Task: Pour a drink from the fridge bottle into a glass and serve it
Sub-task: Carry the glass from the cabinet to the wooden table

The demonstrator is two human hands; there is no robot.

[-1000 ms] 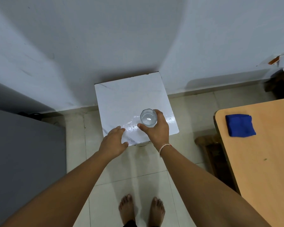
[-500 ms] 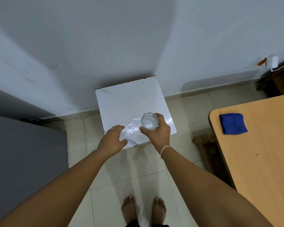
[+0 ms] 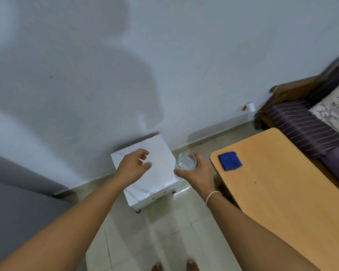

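The right hand [image 3: 199,173] holds the glass [image 3: 185,161] from the side, fingers and thumb wrapped round its wall, in the air past the right edge of the white stand [image 3: 157,184] and short of the wooden table [image 3: 282,192]. Clear liquid seems to sit in it. The left hand [image 3: 134,166] hovers over the stand, fingers loosely curled, gripping nothing.

The likely trouble from here is a spill — the glass is carried over bare floor with nothing under it, and any tilt or jolt on the way to the table would slop the drink onto the tiles. A wet wall could also let it slide in the grip. The blue cloth [image 3: 230,160] lies near the table's corner, so a careless set-down could land on its edge and tip the glass.

No bottle or fridge is clearly in view — the grey mass at far left is cut off and unreadable. The liquid level is hard to judge, and the whole frame is smeared with motion.
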